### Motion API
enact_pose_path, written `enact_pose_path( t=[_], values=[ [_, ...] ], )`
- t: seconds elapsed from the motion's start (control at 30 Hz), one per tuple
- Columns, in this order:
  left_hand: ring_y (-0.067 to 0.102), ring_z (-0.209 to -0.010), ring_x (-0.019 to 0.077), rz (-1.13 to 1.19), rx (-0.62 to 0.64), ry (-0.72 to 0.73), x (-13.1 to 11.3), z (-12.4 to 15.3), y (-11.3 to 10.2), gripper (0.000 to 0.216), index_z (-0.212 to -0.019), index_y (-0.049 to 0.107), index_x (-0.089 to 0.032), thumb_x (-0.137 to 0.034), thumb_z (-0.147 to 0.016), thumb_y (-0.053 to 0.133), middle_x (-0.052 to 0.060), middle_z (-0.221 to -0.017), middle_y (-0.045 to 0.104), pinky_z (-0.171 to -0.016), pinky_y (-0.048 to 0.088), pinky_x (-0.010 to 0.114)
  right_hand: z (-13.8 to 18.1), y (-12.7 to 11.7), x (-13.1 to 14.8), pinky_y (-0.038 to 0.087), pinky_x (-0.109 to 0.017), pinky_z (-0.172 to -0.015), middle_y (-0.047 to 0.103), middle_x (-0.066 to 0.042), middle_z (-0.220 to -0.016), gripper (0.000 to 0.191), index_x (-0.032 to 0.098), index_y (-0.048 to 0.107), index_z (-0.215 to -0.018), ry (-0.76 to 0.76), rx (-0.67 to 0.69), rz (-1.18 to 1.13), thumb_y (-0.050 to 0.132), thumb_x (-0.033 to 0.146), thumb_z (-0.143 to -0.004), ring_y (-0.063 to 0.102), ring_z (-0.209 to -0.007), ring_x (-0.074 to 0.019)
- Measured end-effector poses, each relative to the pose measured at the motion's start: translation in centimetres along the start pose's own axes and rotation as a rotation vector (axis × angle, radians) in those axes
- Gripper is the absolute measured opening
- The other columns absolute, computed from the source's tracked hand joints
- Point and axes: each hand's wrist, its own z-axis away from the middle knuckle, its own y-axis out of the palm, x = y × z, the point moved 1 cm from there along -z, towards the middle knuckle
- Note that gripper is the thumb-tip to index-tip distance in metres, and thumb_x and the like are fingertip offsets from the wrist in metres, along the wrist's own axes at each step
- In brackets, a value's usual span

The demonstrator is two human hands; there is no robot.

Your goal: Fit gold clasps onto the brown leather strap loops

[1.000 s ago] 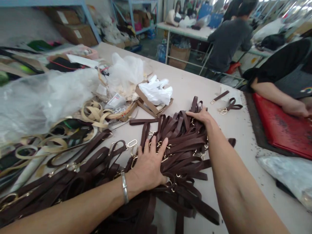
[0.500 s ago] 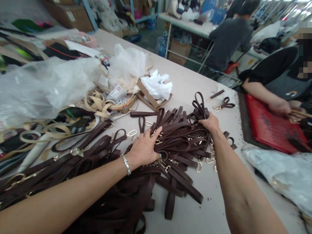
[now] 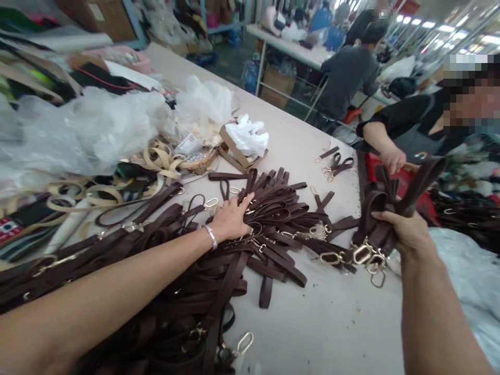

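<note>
**Right hand now off the pile with a bundle of straps**

At the far left, crumpled clear plastic lies over mixed materials, with curled beige strips in front of it. Below these, the heap of dark brown straps with gold-coloured metal clasps begins and spreads toward the middle of the table.

The left hand, with a silver-coloured bracelet at its wrist, lies palm down on the heap, fingers spread and thumb apart, much as it did half a second ago. Behind it, a cardboard box holds a white plastic bag.

Several straps now trail along the table from the heap toward the right. Farther back, a few short straps lie apart.

The biggest change is at the right: half a second ago the right hand was at the heap's far edge; now it is well apart from it, closed around the bundle, thumb in front and the other fingers mostly hidden. Loops stick up above the grip and clasps hang below. Beyond, a co-worker's hand is over a red sheet.
</note>
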Motion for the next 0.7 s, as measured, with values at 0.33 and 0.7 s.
enact_pose_path(
  t=[0.33, 0.7],
  values=[
    [0.032, -0.144, 0.0446, 0.102, 0.041, 0.013, 0.3, -0.5, 0.2, 0.115, -0.159, 0.012, -0.036, -0.052, -0.065, 0.076, 0.017, -0.165, 0.020, -0.107, 0.037, 0.061, 10.4, 2.3, -3.7, 0.057, -0.026, -0.049, 0.067, 0.004, -0.075, 0.065, 0.018, 0.063, -0.097, 0.110, 0.156, -0.170, 0.084, 0.020, -0.035, 0.061, -0.055, -0.0137],
    [0.024, -0.147, 0.0461, 0.202, 0.026, -0.008, 0.1, -1.3, -0.2, 0.122, -0.160, 0.006, -0.023, -0.063, -0.065, 0.071, 0.023, -0.164, 0.018, -0.110, 0.036, 0.054, 18.9, 7.6, -12.3, 0.052, -0.046, -0.088, 0.067, -0.001, -0.082, 0.055, 0.019, 0.063, -0.094, 0.170, -0.055, 0.205, 0.085, 0.030, -0.045, 0.062, -0.083, -0.0254]
  ],
)
